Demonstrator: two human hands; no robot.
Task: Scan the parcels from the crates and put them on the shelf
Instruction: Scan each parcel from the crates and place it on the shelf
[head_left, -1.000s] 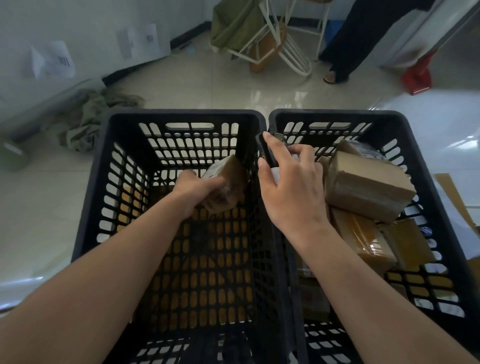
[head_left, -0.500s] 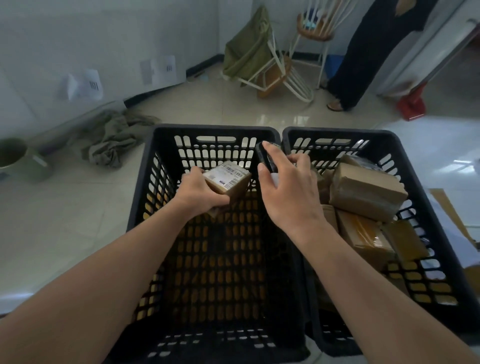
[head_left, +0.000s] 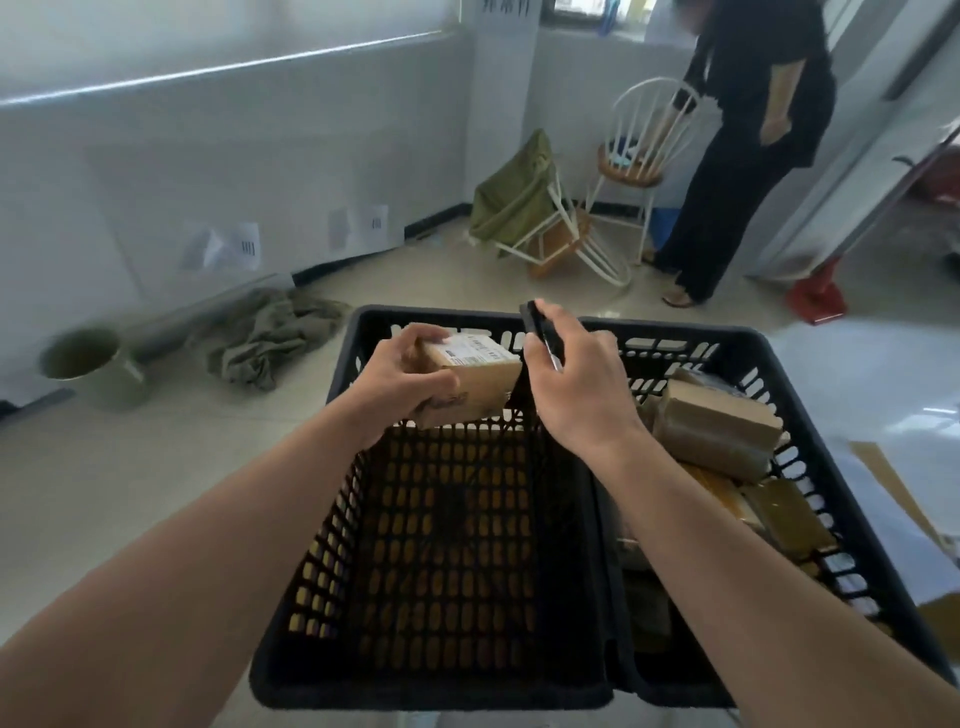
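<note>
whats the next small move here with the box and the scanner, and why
Probably tilt the scanner in the right hand toward the white label on the parcel. The left hand holds that parcel above the left crate, label up, right beside the scanner, so scanning looks due.

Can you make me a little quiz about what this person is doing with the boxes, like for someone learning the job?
1. True or false: the left hand holds a parcel with a white label on top.
2. What does the right hand grip?
A. a dark scanner
B. a roll of tape
C. a pen
3. Fill in: more parcels lie in the ___ crate, while the left crate looks empty.

Key
1. True
2. A
3. right
</note>
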